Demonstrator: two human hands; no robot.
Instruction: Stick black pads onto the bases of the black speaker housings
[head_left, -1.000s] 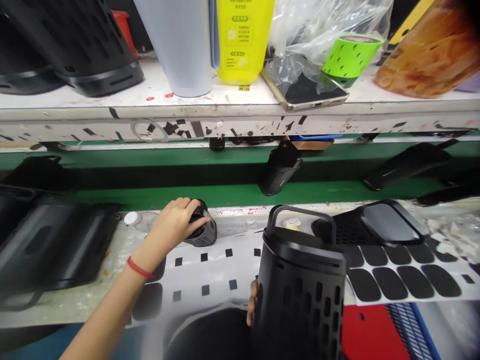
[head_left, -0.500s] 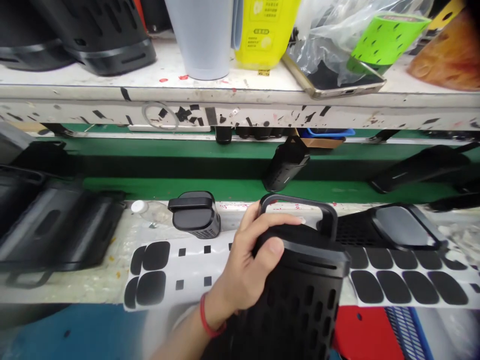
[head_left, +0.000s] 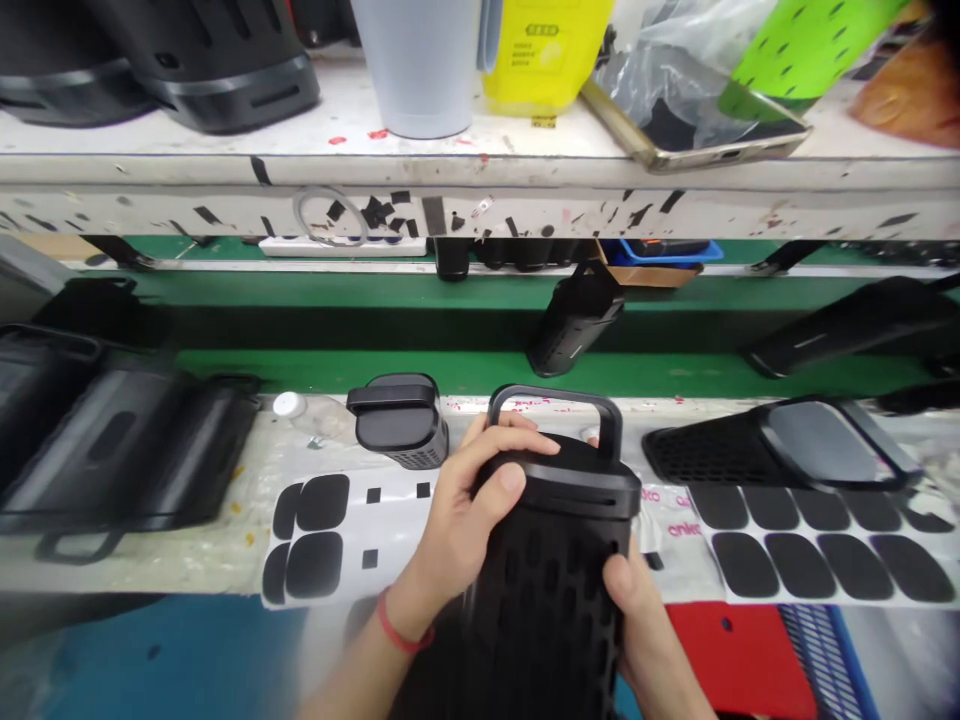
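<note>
A large black slotted housing with a loop handle [head_left: 551, 585] stands upright in front of me, its base beyond the lower edge of the view. Over its top left corner my left hand [head_left: 469, 515] is closed, thumb on the front rim and fingers across the lid near the handle. A red band circles that wrist. My right hand [head_left: 637, 610] grips the housing's right side with the thumb on its front edge; the other fingers are hidden behind it. A smaller black slotted housing [head_left: 405, 425] stands on the bench to the left, apart from my hands.
Sheets of black stickers [head_left: 791, 545] lie on the bench. A similar housing [head_left: 709, 455] lies on its side at the right; black cases [head_left: 112, 450] are on the left. Behind runs a green conveyor belt [head_left: 360, 368]. Above, a shelf [head_left: 525, 175] holds a phone [head_left: 697, 135] and a cup [head_left: 420, 70].
My right hand has come into view and taken hold of the housing's right side. The housing, with my left hand on it, has shifted slightly left. The view has shifted a little.
</note>
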